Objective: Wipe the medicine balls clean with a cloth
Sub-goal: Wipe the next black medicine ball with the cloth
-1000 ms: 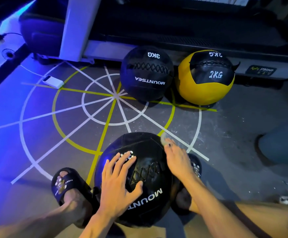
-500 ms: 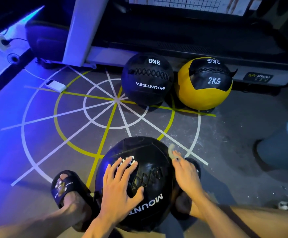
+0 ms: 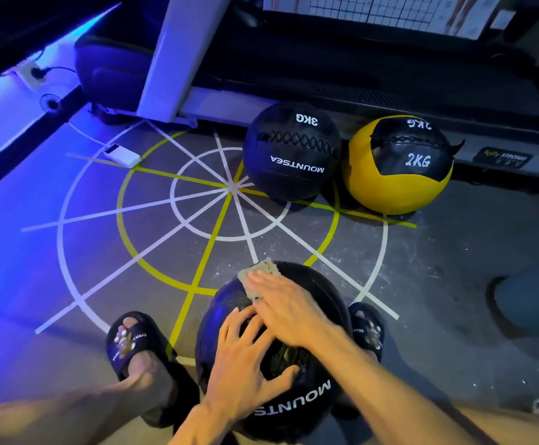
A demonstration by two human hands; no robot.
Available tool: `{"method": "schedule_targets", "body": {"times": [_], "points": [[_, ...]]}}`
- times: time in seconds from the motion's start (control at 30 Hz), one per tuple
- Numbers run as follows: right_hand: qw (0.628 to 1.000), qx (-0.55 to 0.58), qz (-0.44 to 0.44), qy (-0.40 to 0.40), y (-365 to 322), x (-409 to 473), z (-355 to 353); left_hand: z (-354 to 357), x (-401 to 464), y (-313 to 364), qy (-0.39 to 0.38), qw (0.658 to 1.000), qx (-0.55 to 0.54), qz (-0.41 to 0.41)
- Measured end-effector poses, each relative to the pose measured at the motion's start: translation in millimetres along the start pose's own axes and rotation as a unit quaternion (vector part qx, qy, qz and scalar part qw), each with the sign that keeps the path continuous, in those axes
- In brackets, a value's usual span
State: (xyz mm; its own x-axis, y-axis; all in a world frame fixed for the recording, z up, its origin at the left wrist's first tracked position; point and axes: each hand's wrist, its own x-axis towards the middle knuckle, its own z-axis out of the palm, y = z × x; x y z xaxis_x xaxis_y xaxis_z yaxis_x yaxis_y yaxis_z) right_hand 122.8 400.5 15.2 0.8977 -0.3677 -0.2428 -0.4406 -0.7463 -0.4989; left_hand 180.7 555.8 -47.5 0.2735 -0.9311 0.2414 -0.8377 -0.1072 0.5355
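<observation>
pressing a cloth [image 3: 258,277] flat on the near ball [image 3: 319,290], right hand [image 3: 289,308] open; left hand [image 3: 245,364] splayed beside it.

The right hand [image 3: 285,305] covers most of the cloth [image 3: 258,279], leaving only its far end showing. The near black ball [image 3: 313,393] has its lettering cut short by the left hand [image 3: 245,370]. At the right edge of the frame, a blue container [image 3: 531,300] is cropped.

near ball [image 3: 297,393]: glossy leather-like | cloth [image 3: 258,274]: rough | floor [image 3: 438,284]: matt, scuffed
</observation>
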Motion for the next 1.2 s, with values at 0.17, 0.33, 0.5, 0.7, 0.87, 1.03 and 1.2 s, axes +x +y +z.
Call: {"method": "schedule_targets", "body": {"times": [0.17, 0.33, 0.5, 0.7, 0.87, 1.03, 1.2], "points": [[0.966, 0.042, 0.25, 0.049, 98, -26, -23, -2, 0, 0, 0.013, 1.0, -0.004, 0.012], [0.944, 0.181, 0.241, 0.138, 71, -31, -9, 0, 5, 3, 0.009, 1.0, -0.006, 0.014], [0.982, 0.154, 0.056, 0.09, 33, -17, 1, -2, 14, -8, -0.031, 0.999, -0.009, 0.03], [0.96, 0.188, 0.126, 0.163, 55, -46, 3, -18, 46, -19, -0.154, 0.98, 0.02, 0.122], [0.962, 0.147, 0.166, 0.162, 57, -76, 5, -20, 9, -7, -0.065, 0.998, -0.022, -0.003], [0.946, 0.09, 0.27, 0.157, 53, -57, 5, -12, -9, 6, -0.062, 0.995, -0.054, -0.048], [0.997, -0.028, -0.014, 0.078, 23, -52, 21, -11, -15, -5, -0.032, 0.994, -0.09, -0.055]]}}
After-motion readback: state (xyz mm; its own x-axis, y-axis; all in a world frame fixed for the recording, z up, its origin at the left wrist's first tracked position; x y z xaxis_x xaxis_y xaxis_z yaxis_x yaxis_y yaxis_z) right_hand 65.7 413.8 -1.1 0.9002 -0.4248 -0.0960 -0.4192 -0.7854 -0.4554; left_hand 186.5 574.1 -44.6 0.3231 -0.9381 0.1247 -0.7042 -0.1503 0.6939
